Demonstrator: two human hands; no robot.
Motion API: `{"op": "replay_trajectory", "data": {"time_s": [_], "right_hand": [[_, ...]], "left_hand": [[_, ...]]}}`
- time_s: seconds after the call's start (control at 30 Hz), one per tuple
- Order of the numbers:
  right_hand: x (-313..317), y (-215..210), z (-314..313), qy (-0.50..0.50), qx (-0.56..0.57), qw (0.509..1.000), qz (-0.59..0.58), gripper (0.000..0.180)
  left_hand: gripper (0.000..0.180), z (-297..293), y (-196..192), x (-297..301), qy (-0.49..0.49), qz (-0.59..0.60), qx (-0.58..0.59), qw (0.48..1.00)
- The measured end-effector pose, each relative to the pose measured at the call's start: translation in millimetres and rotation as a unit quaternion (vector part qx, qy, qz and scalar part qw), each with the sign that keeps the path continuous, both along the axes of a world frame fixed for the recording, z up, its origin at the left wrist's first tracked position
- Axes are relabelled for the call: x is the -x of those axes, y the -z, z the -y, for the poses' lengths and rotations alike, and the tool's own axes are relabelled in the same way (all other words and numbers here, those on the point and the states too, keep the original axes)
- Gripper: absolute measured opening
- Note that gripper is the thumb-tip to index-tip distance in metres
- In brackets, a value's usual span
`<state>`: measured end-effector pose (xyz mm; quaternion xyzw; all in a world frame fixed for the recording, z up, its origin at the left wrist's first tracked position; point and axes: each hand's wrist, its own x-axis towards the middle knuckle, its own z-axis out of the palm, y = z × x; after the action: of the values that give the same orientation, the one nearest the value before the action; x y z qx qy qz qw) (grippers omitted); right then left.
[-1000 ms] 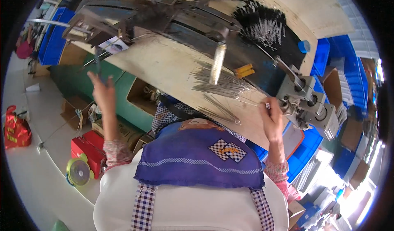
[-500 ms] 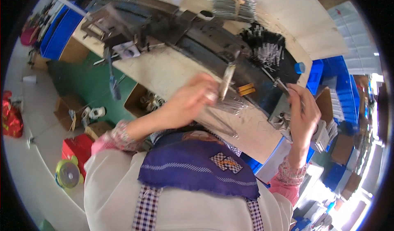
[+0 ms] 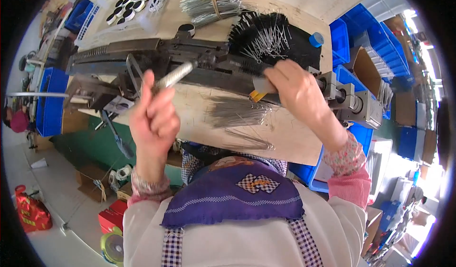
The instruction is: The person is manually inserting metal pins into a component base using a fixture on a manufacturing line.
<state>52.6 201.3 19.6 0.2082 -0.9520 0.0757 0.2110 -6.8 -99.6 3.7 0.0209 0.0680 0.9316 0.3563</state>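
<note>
1. While the left hand point(image 3: 154, 117) half-curled beside the silver handle point(image 3: 180, 74), grip unclear, thin wires point(image 3: 237, 111) lay between both hands.
2. The right hand point(image 3: 295, 87) bent near the yellow piece point(image 3: 257, 96), its pinch hidden.

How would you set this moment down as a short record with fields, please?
Left hand: raised, index finger extended, near the silver handle; contact unclear
Right hand: fingers bent downward, beside the yellow piece; grip unclear
Machine: long, dark metal
On the wooden bench: loose wires, nearer the person than the machine
Beyond the machine: tied wire bundle; more wires on black cloth
</note>
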Motion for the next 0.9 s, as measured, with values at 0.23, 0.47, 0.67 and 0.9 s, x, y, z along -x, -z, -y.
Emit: {"op": "replay_trajectory", "data": {"time_s": [0.23, 0.47, 0.67, 0.9], "right_hand": [[76.2, 23.3, -22.9, 0.080, -0.025, 0.988, 0.128, 0.010], [12.6, -19.4, -49.1, -0.015, 0.162, 0.977, 0.139, 0.012], [33.5, 4.2, -12.9, -0.062, 0.137, 0.988, 0.024, 0.013], [46.7, 11.1, 2.6, -0.068, 0.268, 0.960, 0.037, 0.014]], "left_hand": [[0.024, -74.4, -5.9, -18.5, 0.119, -0.578, 0.513, 0.623], [0.023, -160.9, 37.4, 35.1, 0.141, -0.542, 0.506, 0.656], [0.021, -120.2, -13.2, 45.4, -0.181, -0.811, 0.546, 0.107], [0.016, -78.3, 5.1, 9.9, -0.485, -0.690, 0.485, 0.230]]}}
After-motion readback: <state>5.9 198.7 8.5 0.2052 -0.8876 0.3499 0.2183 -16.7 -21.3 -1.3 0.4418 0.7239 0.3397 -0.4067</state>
